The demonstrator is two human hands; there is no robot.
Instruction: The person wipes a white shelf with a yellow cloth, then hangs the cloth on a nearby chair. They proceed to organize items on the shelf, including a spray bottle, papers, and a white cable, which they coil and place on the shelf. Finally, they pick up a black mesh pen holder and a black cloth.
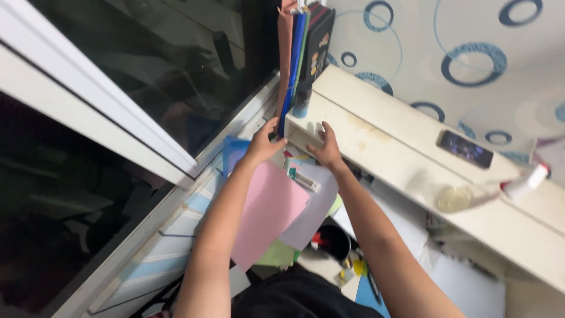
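Fingers of the left hand point(263, 143) are curled against the lower edge of a blue folder point(292, 65) that stands upright with other folders between the window point(147, 76) and the white shelf point(376, 135); thumb sticks up, whether it actually pinches the folder I cannot tell. Right hand point(325, 147) has fingers spread flat, pressed on the front corner of the shelf, nothing held. Blue folder sits second in a tight upright row: brownish folder point(284, 53) on the window side, a green edge and a black case point(318, 41) with cartoon stickers on the wall side. Both forearms reach up over a loose pile of paper: pink sheet point(268, 212) on top at the left, pale lilac sheet point(315, 212) partly under it at the right, green paper poking out below. Small white stick-like item point(306, 181) lies on the pile just under the hands. Black cup point(335, 240) below the pile, near the right forearm. On the shelf, well apart from the hands: phone point(465, 148) lying flat, clear bottle point(465, 197) on its side, white tube with red cap point(527, 182) beside it. Wall behind has blue ring wallpaper.
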